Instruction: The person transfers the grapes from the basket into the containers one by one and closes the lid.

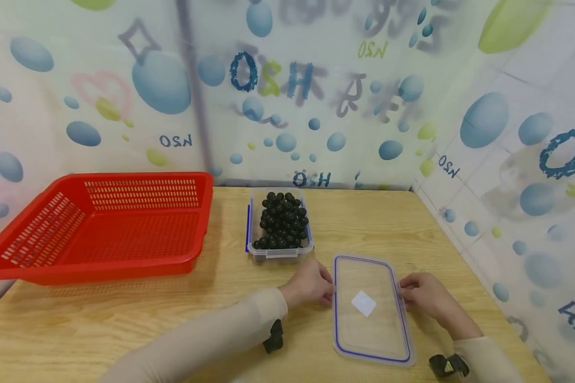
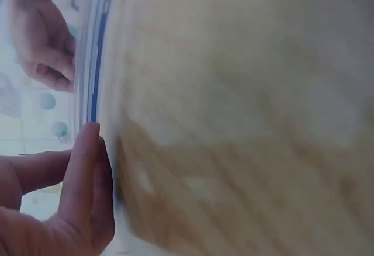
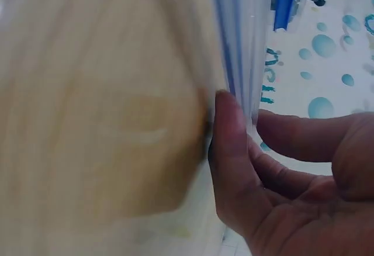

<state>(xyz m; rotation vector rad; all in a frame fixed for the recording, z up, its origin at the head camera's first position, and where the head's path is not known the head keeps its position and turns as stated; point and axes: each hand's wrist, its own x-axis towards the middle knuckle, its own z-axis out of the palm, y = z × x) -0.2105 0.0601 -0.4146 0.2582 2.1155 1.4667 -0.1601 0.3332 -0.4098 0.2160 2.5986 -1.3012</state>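
A clear plastic lid (image 1: 371,332) with a blue seal line and a white square label lies in front of me, overlapping the table in the head view. My left hand (image 1: 311,283) pinches its left long edge between thumb and fingers. On the opposite edge my right hand (image 1: 427,297) has the rim pinched the same way. The right wrist view has the right thumb and fingers (image 3: 231,145) on either side of the rim. Beyond the left hand stands a clear box (image 1: 281,254) filled with shiny black round balls (image 1: 285,221), like grapes.
A red plastic basket (image 1: 144,234) with slotted walls stands at the left of the wooden table (image 1: 364,218). Patterned sheeting (image 1: 287,106) with blue and green spots rises behind the table and along its right side.
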